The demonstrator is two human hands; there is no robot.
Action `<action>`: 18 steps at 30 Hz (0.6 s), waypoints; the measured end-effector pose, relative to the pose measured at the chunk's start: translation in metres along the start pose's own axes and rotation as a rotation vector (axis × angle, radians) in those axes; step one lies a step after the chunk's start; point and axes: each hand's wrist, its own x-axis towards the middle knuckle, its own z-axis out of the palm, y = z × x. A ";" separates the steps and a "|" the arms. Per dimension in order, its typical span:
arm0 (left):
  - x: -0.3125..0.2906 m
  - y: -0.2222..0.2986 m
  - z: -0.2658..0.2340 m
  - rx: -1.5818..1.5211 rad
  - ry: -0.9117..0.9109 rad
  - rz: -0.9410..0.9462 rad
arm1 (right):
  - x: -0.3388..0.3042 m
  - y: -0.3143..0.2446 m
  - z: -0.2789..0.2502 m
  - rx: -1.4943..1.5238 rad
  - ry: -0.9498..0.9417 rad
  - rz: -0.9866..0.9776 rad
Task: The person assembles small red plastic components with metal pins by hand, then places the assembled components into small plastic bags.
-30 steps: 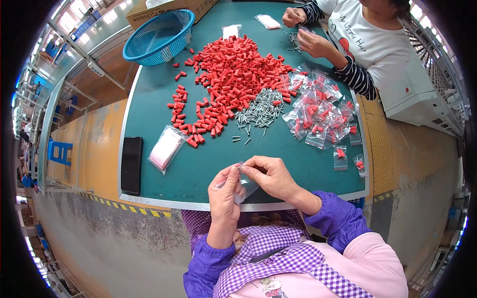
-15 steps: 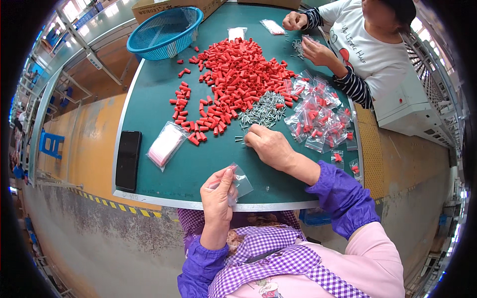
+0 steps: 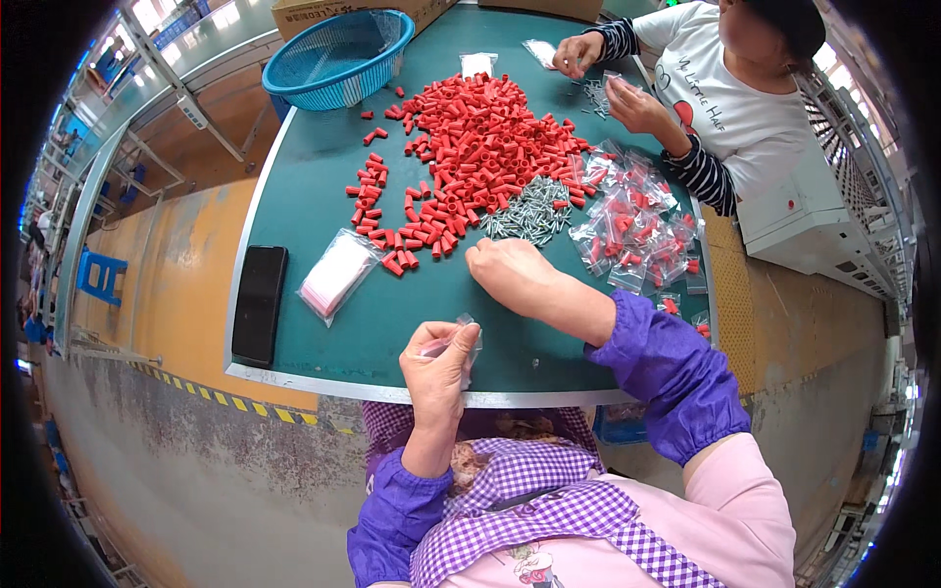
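Note:
Pinched between the thumb and fingers of my left hand [image 3: 434, 370] is a small clear zip bag [image 3: 474, 351], held upright above the table's front edge. My right hand [image 3: 515, 276] is bent down over the green tabletop, its fingers curled together and their tips hidden beneath it. Just beyond it is a pile of silver screws [image 3: 529, 218]. Behind and left of the screws spreads a big heap of red plastic sleeves [image 3: 480, 137]. To the right lie several clear bags [image 3: 637, 220] with red sleeves inside.
A packet of flat bags [image 3: 338, 274] and a black phone [image 3: 259, 306] lie at left. Behind stands a blue plastic basket [image 3: 338, 61] near a cardboard box [image 3: 431, 12]. At far right, a co-worker's hands [image 3: 635, 106] are above a smaller screw pile [image 3: 596, 95].
My right hand has turned over and shifted slightly left, its fingertips going out of sight. My left hand has tilted the bag, which now shows edge-on.

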 end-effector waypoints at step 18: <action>-0.001 0.003 0.003 0.161 -0.030 0.109 | -0.051 -0.028 -0.040 0.915 0.223 0.160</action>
